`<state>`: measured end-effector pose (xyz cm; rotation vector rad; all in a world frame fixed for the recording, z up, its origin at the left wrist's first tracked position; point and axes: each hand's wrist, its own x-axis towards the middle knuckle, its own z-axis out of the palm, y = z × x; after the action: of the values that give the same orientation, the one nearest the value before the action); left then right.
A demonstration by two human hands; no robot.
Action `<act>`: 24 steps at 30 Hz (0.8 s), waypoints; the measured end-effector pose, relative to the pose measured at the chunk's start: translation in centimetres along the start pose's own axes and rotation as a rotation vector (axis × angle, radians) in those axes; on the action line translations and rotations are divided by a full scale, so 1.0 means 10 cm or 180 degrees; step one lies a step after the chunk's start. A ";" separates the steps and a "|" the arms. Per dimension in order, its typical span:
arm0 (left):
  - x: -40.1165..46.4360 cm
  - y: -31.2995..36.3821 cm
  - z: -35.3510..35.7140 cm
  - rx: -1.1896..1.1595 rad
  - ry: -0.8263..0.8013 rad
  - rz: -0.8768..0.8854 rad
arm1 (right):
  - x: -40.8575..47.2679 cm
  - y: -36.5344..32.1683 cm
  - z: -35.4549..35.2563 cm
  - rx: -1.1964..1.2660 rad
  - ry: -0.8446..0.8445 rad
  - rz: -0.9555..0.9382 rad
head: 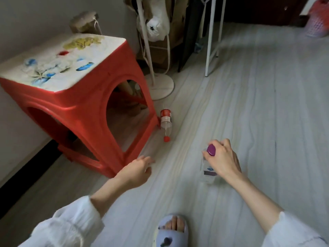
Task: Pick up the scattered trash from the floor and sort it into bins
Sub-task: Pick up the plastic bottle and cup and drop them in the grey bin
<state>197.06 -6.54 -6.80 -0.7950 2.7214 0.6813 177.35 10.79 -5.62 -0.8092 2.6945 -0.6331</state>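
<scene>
Against the front leg of the red stool (74, 97) a red-capped bottle (166, 124) lay on the floor, its long axis running toward the person — cap nearest, base pointing away. The left hand (138, 171) hung empty with fingers loosely curled, short of that cap and a little to its left (clearly the nearer hand for the reach, I judged). Farther right, the right hand (221, 157) gripped the neck of a purple-capped bottle (208, 168) that hung upright — whether its base touched the floor I could not tell.
</scene>
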 end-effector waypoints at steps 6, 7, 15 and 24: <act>1.18 -0.17 0.34 -0.0061 -0.0188 -0.0449 | 0.87 -0.01 0.28 -0.0304 0.0173 -0.0227; 1.44 -0.23 0.43 -0.0116 -0.0186 -0.0468 | 1.04 0.01 0.38 -0.0355 0.0216 -0.0252; 2.52 -0.41 0.81 -0.1191 0.0399 -0.1112 | 1.66 0.18 0.75 -0.0431 0.1016 -0.0334; 2.61 -0.17 0.98 -0.1929 0.0611 -0.2119 | 1.43 0.36 0.74 -0.0380 0.1183 -0.0284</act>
<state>177.21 -14.79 -24.68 -1.8573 2.1420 1.3044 166.81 2.83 -15.47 -0.9259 3.0699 -0.7097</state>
